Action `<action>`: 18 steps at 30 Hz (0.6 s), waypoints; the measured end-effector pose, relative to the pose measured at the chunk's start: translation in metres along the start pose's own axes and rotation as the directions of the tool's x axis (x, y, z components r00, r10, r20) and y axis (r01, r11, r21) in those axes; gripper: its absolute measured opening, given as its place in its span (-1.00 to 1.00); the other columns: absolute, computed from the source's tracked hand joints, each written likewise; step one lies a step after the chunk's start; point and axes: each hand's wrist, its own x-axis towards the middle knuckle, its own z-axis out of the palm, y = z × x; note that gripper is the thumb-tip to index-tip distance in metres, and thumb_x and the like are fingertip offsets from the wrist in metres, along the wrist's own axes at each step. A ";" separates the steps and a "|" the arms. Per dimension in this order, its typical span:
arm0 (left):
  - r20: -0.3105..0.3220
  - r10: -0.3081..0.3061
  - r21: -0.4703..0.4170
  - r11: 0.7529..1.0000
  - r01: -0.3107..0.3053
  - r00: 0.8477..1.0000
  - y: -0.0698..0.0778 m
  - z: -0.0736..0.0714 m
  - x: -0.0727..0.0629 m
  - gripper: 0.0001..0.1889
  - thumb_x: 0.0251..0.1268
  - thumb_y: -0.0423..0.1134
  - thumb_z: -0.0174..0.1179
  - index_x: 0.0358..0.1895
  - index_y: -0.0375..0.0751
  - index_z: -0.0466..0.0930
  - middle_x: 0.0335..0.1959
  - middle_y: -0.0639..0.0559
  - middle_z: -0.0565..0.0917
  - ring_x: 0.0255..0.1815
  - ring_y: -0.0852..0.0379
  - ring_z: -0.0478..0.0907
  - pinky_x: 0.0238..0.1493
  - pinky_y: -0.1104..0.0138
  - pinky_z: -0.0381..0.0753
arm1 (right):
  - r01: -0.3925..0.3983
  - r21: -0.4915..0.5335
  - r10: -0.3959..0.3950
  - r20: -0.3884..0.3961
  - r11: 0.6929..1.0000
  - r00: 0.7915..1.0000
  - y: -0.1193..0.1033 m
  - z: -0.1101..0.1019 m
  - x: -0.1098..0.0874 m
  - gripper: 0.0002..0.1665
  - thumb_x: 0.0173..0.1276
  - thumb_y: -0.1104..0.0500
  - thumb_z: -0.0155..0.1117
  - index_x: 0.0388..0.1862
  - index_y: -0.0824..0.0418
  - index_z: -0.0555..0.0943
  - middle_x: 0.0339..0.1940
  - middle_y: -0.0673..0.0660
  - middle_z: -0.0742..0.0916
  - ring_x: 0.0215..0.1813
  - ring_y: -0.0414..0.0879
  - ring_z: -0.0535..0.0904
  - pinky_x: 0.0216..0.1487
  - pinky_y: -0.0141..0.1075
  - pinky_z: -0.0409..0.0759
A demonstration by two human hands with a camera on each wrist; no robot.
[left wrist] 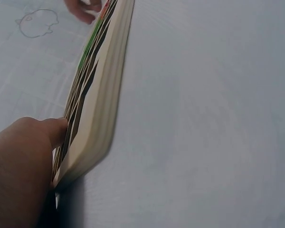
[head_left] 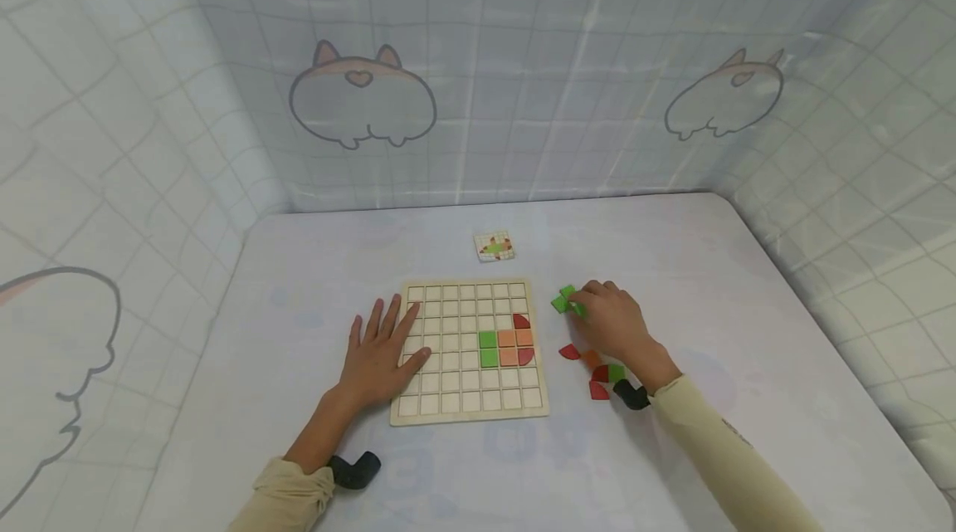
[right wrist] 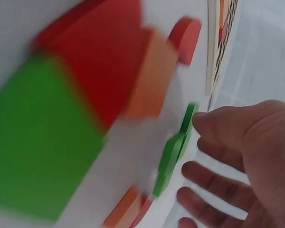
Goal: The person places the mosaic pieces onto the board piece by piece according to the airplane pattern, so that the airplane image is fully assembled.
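A wooden grid board (head_left: 450, 387) lies flat, with my left hand (head_left: 377, 362) spread over its left edge, fingers straight. The left wrist view shows the left thumb (left wrist: 54, 130) on the board's face. On the board's right side sit two green squares (head_left: 488, 339), three orange squares (head_left: 507, 338) and two red quarter-circle pieces (head_left: 521, 321). My right hand (head_left: 612, 320) reaches to loose green tiles (head_left: 560, 303) right of the board. In the right wrist view its thumb tip is right at a green tile (right wrist: 167, 164), the other fingers spread apart from the thumb.
Nearer me than the green tiles lie loose red pieces (head_left: 569, 352), an orange piece (head_left: 590, 358) and another green tile (head_left: 616, 373). A small pattern card (head_left: 494, 246) lies behind the board. Grid-patterned curtain (head_left: 523, 100) surrounds the back and sides of the table.
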 end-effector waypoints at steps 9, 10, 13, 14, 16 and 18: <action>-0.004 -0.010 0.002 1.000 0.010 1.000 -0.002 0.003 0.001 -0.17 0.40 0.31 -0.09 0.59 -0.02 -0.04 0.60 -0.18 -0.13 0.57 -0.22 -0.32 0.41 -0.22 -0.35 | -0.179 0.155 0.169 0.076 0.971 0.983 0.022 -0.002 -0.021 -0.70 0.24 0.23 0.41 -0.05 0.29 0.70 -0.26 0.13 0.63 -0.24 0.01 0.52 -0.21 -0.14 0.62; -0.008 -0.012 -0.001 1.000 0.012 1.000 -0.002 0.003 0.001 -0.17 0.40 0.31 -0.09 0.59 -0.02 -0.03 0.60 -0.18 -0.13 0.57 -0.22 -0.32 0.40 -0.22 -0.36 | -0.176 0.175 0.165 0.075 0.969 0.983 0.023 -0.003 -0.022 -0.70 0.25 0.25 0.40 -0.04 0.31 0.69 -0.25 0.14 0.63 -0.23 0.02 0.52 -0.18 -0.12 0.62; -0.024 -0.017 -0.005 1.000 0.017 1.000 -0.002 0.005 0.001 -0.17 0.40 0.31 -0.09 0.59 -0.03 -0.01 0.59 -0.19 -0.11 0.57 -0.23 -0.31 0.40 -0.23 -0.36 | -0.167 0.212 0.156 0.067 0.963 0.986 0.028 -0.005 -0.025 -0.70 0.25 0.29 0.39 -0.04 0.34 0.69 -0.23 0.18 0.64 -0.20 0.04 0.55 -0.13 -0.08 0.62; -0.032 -0.019 -0.006 1.000 0.019 0.999 -0.002 0.006 0.001 -0.17 0.40 0.31 -0.09 0.59 -0.02 -0.01 0.59 -0.19 -0.11 0.57 -0.23 -0.30 0.40 -0.23 -0.36 | -0.165 0.219 0.155 0.064 0.962 0.986 0.029 -0.005 -0.026 -0.71 0.25 0.30 0.39 -0.05 0.35 0.69 -0.23 0.18 0.65 -0.20 0.05 0.56 -0.12 -0.07 0.62; -0.046 -0.021 -0.006 1.000 0.021 0.999 -0.003 0.009 0.001 -0.18 0.39 0.32 -0.09 0.59 -0.02 0.00 0.59 -0.18 -0.10 0.57 -0.22 -0.30 0.40 -0.22 -0.37 | -0.165 0.228 0.154 0.064 0.960 0.986 0.031 -0.006 -0.028 -0.72 0.24 0.31 0.39 -0.06 0.36 0.69 -0.24 0.19 0.65 -0.20 0.06 0.57 -0.13 -0.06 0.62; -0.056 -0.020 -0.008 1.000 0.019 0.998 -0.002 0.010 0.001 -0.17 0.39 0.32 -0.09 0.59 -0.02 0.00 0.59 -0.17 -0.09 0.57 -0.22 -0.30 0.41 -0.22 -0.36 | -0.195 0.226 0.182 0.077 0.954 0.980 0.032 -0.006 -0.029 -0.72 0.24 0.29 0.40 -0.07 0.35 0.69 -0.23 0.19 0.66 -0.19 0.06 0.58 -0.12 -0.05 0.63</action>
